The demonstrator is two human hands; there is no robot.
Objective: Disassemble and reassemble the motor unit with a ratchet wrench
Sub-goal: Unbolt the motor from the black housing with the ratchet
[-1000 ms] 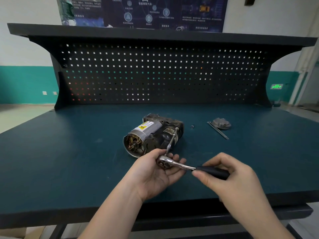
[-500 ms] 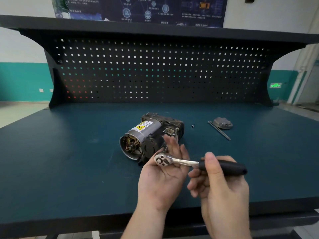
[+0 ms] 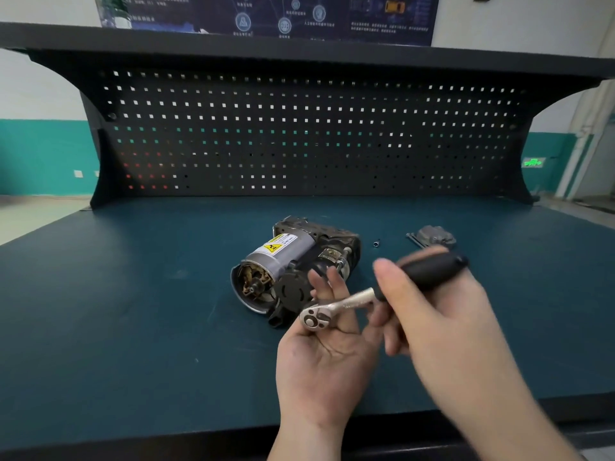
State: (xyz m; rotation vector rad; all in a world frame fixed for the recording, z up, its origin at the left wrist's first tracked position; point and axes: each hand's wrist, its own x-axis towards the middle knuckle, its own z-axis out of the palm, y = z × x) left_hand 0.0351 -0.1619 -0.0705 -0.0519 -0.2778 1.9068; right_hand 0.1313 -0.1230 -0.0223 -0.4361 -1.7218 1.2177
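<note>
Two hands share the ratchet wrench (image 3: 336, 306), right hand (image 3: 446, 327) clamped on its handle, left hand (image 3: 327, 354) open under its head, while the motor unit (image 3: 293, 271) lies on the table (image 3: 133, 311), end cover (image 3: 436, 236) already off, reassembly seemingly ahead

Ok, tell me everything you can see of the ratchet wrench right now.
The ratchet wrench has a shiny metal head with a round centre, a short metal neck and a black handle. It is off the motor, held in the air in front of it, head low and left, handle up and right. The right hand grips the handle; the head rests against the left hand's straight fingers.
</note>
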